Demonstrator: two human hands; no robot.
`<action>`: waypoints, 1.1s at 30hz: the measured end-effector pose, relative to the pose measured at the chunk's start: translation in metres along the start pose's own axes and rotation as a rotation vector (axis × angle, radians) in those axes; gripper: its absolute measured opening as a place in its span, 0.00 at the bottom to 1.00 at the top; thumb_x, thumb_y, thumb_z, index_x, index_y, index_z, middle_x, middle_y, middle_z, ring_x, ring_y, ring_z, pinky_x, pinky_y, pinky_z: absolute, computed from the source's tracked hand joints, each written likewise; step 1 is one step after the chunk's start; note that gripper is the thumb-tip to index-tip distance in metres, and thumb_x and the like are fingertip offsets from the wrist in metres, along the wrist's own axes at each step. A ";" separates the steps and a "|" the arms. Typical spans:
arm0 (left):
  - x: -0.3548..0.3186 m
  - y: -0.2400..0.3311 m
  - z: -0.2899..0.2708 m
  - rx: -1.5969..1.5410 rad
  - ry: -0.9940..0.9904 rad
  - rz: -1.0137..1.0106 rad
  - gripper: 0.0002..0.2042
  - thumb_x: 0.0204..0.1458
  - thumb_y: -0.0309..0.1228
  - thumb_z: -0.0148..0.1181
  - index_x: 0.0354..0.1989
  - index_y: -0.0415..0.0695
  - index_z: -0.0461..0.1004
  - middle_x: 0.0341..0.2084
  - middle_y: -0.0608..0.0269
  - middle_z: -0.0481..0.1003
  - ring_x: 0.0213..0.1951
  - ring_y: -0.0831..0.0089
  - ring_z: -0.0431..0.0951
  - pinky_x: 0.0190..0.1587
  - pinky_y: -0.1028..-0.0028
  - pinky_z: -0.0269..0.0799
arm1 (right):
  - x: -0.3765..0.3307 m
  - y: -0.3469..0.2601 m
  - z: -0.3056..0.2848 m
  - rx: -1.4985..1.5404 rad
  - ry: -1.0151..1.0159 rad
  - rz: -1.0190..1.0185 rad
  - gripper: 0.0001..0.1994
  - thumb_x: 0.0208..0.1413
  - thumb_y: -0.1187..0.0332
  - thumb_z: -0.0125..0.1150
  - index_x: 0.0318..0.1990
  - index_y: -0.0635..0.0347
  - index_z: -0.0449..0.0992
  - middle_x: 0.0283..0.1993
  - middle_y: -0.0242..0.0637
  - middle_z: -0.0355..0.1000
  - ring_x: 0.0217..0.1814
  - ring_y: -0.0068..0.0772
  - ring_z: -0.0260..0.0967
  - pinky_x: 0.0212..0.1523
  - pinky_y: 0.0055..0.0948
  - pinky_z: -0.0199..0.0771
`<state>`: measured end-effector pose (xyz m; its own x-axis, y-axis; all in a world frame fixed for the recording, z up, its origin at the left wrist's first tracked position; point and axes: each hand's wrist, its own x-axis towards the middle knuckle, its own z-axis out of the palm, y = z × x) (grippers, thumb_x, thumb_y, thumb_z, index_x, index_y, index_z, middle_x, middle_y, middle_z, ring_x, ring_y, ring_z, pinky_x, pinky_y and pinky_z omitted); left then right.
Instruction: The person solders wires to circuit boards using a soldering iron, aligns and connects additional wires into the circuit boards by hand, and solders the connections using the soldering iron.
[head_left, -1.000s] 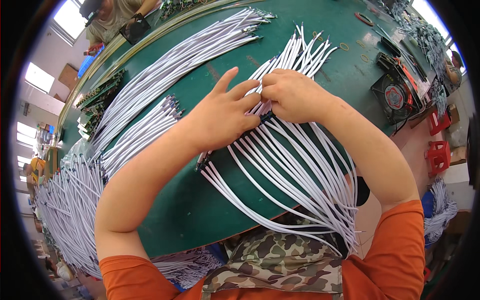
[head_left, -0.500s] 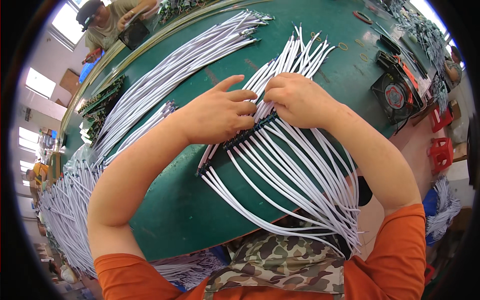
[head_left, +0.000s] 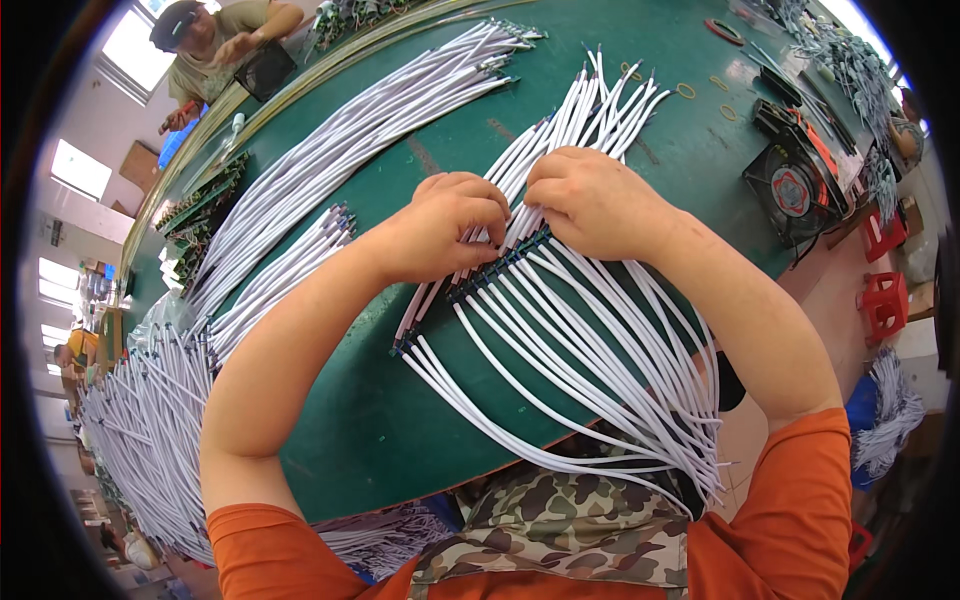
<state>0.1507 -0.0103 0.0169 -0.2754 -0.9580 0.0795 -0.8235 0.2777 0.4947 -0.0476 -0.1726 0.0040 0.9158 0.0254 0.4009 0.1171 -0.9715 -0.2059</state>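
In front of me lies a bundle of white cables, fanned out toward my lap. A row of small dark green circuit boards crosses them. Over the left side of that row, my left hand is curled, its fingertips at a white cable just above the boards. My right hand is closed with thumb and forefinger together on the cables beside it. The pinched parts are mostly hidden by my fingers. Off to the left of the row, a few cables end at a separate small board.
On the green table lie another long white cable bundle, a shorter one and upright cables. Rubber bands and a black fan are right. A person works across the table. Red stools stand beyond.
My left hand's fingers, spread before, have curled in toward the cables. My right hand stays nearly in place. Across the table, the person's raised hand has shifted.
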 end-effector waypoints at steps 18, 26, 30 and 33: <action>0.002 0.006 0.005 -0.056 0.008 -0.084 0.08 0.45 0.23 0.66 0.35 0.44 0.77 0.47 0.59 0.75 0.57 0.58 0.70 0.63 0.61 0.63 | 0.000 -0.002 -0.003 0.022 -0.040 0.022 0.08 0.55 0.71 0.57 0.36 0.60 0.82 0.45 0.40 0.77 0.53 0.45 0.73 0.57 0.42 0.74; -0.004 0.030 0.035 0.083 0.281 -0.189 0.17 0.39 0.19 0.58 0.41 0.45 0.75 0.46 0.58 0.74 0.56 0.55 0.71 0.63 0.58 0.60 | 0.002 0.001 -0.011 0.045 -0.051 -0.014 0.07 0.51 0.75 0.62 0.38 0.63 0.81 0.43 0.41 0.76 0.50 0.46 0.73 0.54 0.41 0.74; -0.012 0.026 0.038 -0.001 0.301 -0.210 0.19 0.41 0.20 0.57 0.45 0.47 0.76 0.50 0.59 0.74 0.58 0.57 0.71 0.65 0.55 0.58 | 0.002 0.004 -0.008 0.003 -0.013 -0.036 0.05 0.53 0.72 0.59 0.33 0.61 0.81 0.40 0.39 0.76 0.49 0.45 0.74 0.54 0.42 0.75; -0.014 0.028 0.034 0.061 0.256 -0.222 0.21 0.41 0.20 0.57 0.47 0.48 0.77 0.49 0.61 0.75 0.61 0.58 0.70 0.69 0.46 0.52 | 0.004 0.001 -0.011 0.024 -0.049 -0.005 0.06 0.54 0.72 0.59 0.33 0.60 0.81 0.40 0.39 0.76 0.49 0.44 0.74 0.55 0.42 0.74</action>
<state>0.1145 0.0130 0.0007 0.0411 -0.9802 0.1935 -0.8795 0.0564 0.4726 -0.0483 -0.1764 0.0153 0.9328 0.0424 0.3579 0.1303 -0.9655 -0.2254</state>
